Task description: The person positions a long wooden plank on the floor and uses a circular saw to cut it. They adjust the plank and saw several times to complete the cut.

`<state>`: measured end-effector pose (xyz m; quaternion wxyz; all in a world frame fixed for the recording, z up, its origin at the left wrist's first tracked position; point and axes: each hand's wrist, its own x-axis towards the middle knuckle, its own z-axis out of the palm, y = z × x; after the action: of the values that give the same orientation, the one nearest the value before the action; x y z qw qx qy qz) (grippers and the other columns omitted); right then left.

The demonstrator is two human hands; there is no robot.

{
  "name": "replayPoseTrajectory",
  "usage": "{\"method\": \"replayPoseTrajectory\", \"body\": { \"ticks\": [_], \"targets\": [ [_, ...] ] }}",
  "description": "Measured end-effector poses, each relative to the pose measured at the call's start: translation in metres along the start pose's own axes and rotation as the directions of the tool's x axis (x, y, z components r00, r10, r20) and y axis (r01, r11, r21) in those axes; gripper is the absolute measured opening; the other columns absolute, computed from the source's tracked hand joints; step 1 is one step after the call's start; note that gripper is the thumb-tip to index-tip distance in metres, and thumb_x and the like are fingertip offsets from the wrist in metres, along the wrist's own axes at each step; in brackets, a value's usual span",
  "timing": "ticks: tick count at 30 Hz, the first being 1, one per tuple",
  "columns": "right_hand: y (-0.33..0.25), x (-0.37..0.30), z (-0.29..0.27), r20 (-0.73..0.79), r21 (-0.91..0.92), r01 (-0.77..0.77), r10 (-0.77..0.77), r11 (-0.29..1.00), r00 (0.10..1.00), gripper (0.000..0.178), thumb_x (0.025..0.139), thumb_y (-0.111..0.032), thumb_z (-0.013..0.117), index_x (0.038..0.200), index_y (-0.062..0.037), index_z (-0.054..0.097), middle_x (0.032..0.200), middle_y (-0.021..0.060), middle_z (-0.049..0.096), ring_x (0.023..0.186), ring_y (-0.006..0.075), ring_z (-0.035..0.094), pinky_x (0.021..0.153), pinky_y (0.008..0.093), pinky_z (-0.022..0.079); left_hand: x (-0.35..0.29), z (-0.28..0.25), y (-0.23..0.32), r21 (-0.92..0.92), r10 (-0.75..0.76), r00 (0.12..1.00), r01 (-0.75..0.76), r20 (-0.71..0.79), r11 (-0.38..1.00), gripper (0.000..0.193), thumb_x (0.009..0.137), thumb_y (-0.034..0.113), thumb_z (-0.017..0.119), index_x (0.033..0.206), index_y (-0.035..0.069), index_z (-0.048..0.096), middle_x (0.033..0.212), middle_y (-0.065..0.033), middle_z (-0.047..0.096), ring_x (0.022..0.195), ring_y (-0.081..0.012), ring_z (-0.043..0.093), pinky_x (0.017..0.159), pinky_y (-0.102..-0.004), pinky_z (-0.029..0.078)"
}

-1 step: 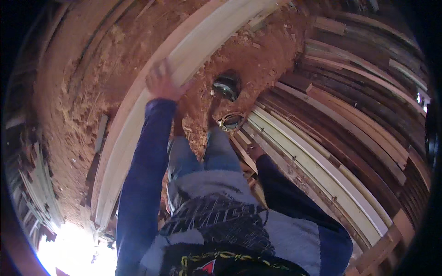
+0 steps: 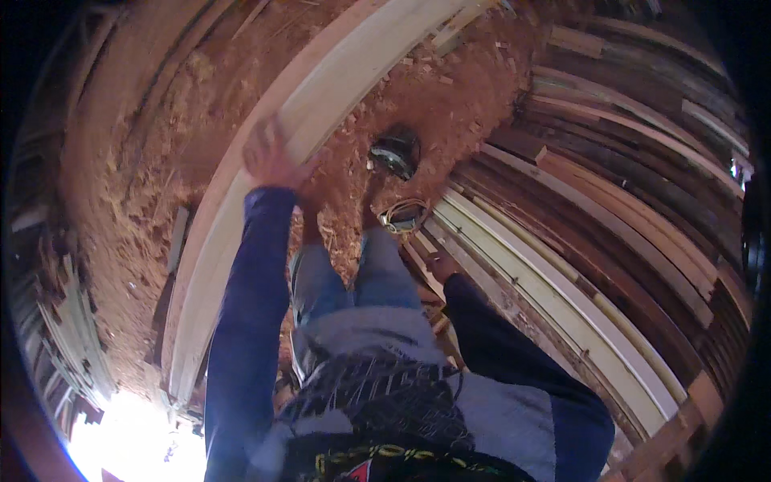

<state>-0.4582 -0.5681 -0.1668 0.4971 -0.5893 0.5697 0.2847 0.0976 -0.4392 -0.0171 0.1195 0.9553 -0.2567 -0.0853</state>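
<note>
A long, pale wooden beam runs from the lower left up to the top of the view. My left hand lies on its upper face, fingers spread and slightly smeared by motion. My right hand hangs low at my right side, beside stacked boards. It is small and dark here, and its fingers do not show clearly enough to tell whether they hold anything. On the ground past my legs sits a dark, shiny rounded object whose kind I cannot make out. Nearer my feet, a tan cord loops around another dark item.
Stacked long boards fill the right side, with a pale plank closest to me. Reddish sawdust and wood chips cover the ground. Thin offcuts lean at the lower left, near bright light.
My left hand has slid slightly back along the beam, toward me and to the left. My right hand has stayed nearly in place.
</note>
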Motion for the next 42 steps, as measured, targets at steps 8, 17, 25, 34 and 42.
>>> {"method": "replayPoseTrajectory", "body": {
  "ticks": [8,17,25,34,42],
  "targets": [
    [-0.034,0.278,0.004,-0.097,0.253,0.114,-0.092,0.961,0.991,0.032,0.095,-0.029,0.069,0.116,-0.0057,0.064,0.101,0.0172,0.069,0.087,0.0299,0.068,0.075,0.0412,0.055,0.02,0.025,-0.006,0.059,0.216,0.976,-0.215,-0.013,0.975,0.116,0.066,0.049,0.087,0.158,0.006,0.029,0.153,-0.0239,0.042,0.136,-0.0451,0.044,0.113,-0.0539,0.037],
    [-0.109,0.455,0.028,0.064,0.977,-0.101,0.197,0.185,0.978,0.025,0.096,-0.024,0.067,0.116,-0.0103,0.061,0.108,0.009,0.066,0.103,0.027,0.064,0.087,0.0446,0.052,0.014,0.036,-0.056,0.092,0.133,0.99,-0.137,0.049,0.986,0.125,0.073,0.074,0.07,0.161,0.004,0.018,0.164,-0.0235,0.023,0.153,-0.0388,0.022,0.123,-0.0525,0.02],
    [-0.121,0.616,0.059,-0.082,0.99,0.073,0.073,0.121,0.994,0.052,0.097,-0.028,0.068,0.141,-0.0109,0.048,0.137,0.0085,0.054,0.128,0.0276,0.052,0.109,0.0468,0.046,-0.001,0.025,-0.085,0.345,0.154,0.979,-0.19,0.13,0.919,0.126,0.076,0.083,0.062,0.162,0.004,0.016,0.166,-0.0247,0.019,0.154,-0.0397,0.02,0.124,-0.0529,0.019],
    [-0.1,0.693,0.121,-0.363,0.835,0.335,-0.022,0.437,0.932,0.054,0.096,-0.031,0.069,0.142,-0.0118,0.049,0.138,0.0071,0.051,0.128,0.0259,0.047,0.109,0.0476,0.043,0.012,0.031,-0.08,0.35,0.196,0.96,-0.257,0.2,0.901,0.126,0.075,0.083,0.063,0.162,0.003,0.016,0.165,-0.0247,0.02,0.153,-0.0399,0.021,0.124,-0.0526,0.02],
    [-0.077,0.537,0.047,0.017,0.93,0.028,0.119,-0.368,0.993,0.029,0.095,-0.023,0.064,0.122,-0.0128,0.062,0.12,0.0039,0.062,0.113,0.0207,0.059,0.097,0.0399,0.051,0.008,0.023,-0.08,0.294,0.209,0.965,-0.249,0.16,0.923,0.127,0.075,0.083,0.063,0.162,0.002,0.017,0.165,-0.0248,0.021,0.153,-0.0401,0.023,0.123,-0.0523,0.02]
  ]
}}
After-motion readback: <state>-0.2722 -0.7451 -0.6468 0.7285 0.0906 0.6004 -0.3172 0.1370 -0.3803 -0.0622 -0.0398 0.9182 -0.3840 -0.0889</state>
